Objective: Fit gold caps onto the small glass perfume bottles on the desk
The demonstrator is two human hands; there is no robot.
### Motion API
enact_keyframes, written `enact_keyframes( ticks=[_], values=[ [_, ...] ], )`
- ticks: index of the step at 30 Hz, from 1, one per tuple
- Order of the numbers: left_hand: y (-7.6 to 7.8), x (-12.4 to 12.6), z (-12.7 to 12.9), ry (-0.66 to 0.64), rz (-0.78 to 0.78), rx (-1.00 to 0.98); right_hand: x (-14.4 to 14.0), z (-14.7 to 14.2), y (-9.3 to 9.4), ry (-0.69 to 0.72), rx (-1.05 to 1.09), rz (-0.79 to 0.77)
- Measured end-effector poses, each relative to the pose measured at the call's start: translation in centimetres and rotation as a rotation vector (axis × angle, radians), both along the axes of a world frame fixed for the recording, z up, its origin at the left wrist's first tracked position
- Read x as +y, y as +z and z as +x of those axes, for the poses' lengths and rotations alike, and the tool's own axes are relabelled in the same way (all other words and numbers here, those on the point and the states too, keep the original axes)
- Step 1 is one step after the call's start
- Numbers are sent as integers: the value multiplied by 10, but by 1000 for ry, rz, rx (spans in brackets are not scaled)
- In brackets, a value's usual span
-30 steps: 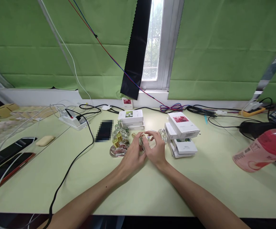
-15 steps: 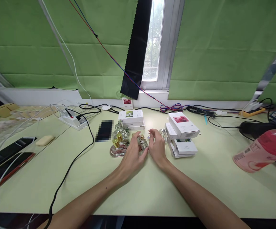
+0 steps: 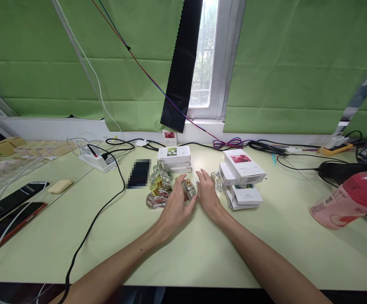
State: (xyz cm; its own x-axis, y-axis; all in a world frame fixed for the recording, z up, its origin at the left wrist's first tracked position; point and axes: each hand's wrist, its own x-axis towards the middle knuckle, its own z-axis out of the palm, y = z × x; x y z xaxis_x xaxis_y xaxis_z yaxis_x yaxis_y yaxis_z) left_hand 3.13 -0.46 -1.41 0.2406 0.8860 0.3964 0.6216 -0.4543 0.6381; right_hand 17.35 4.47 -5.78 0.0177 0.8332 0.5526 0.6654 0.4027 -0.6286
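My left hand (image 3: 174,208) lies at the middle of the pale green table (image 3: 183,249), fingers around a small glass perfume bottle with a gold cap (image 3: 188,188) that stands upright. My right hand (image 3: 207,195) is just to the right of that bottle, fingers stretched out and apart, holding nothing. A cluster of gold-capped glass bottles (image 3: 158,191) stands left of my left hand. A small clear bottle (image 3: 216,179) stands beyond my right hand.
White perfume boxes (image 3: 243,177) are stacked to the right, more boxes (image 3: 174,156) behind the bottles. A black cable (image 3: 101,207) crosses the left table. Phones (image 3: 12,207) lie far left, a power strip (image 3: 96,160) behind. A pink bottle (image 3: 348,200) lies at right.
My right hand let go of the bottle and spread its fingers open beside it. My left hand kept its hold as the bottle came to stand on the table.
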Motion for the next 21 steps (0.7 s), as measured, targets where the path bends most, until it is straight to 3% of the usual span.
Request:
enact_keyframes(
  ticks=[12,21],
  values=[
    [-1,1,0,0,-13,8,9,2,-17,0,-98,-75],
    [0,0,0,-3,-19,1,3,4,-3,48,-128,-45]
  ],
)
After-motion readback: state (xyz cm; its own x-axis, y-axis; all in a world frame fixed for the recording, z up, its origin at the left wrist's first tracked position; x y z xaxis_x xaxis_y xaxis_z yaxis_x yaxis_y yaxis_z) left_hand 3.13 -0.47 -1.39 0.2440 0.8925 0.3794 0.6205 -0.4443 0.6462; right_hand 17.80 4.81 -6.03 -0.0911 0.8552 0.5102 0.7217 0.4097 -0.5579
